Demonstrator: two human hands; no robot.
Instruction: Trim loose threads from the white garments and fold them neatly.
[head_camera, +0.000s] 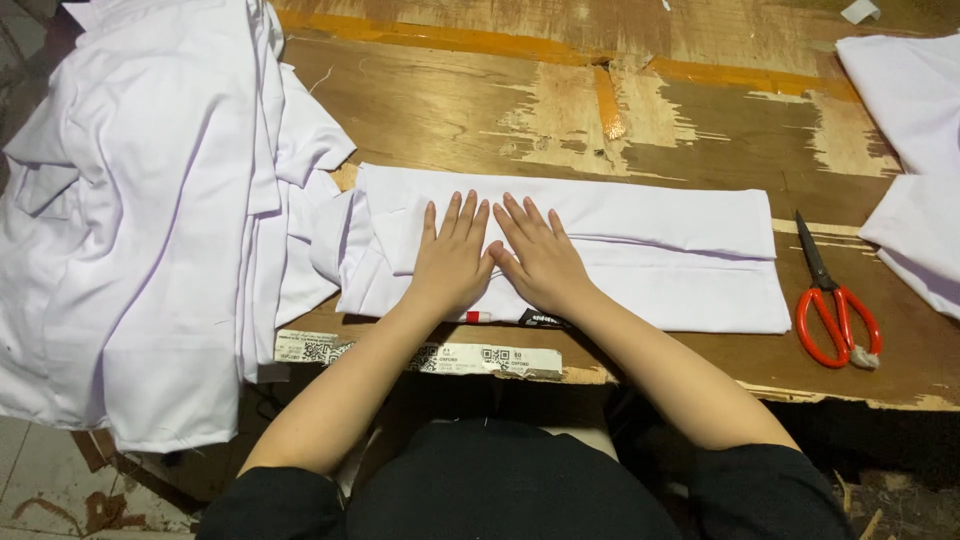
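L hand (452, 262) & R hand (541, 262), fingers spread flat on folded white cloth (660, 250); long white label strip (420, 353) at table edge below.

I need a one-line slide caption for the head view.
Both hands, left hand and right hand, press flat on folded white garment.

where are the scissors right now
In the head view the red-handled scissors lie on the wooden table at the right, just beyond the folded white cloth.
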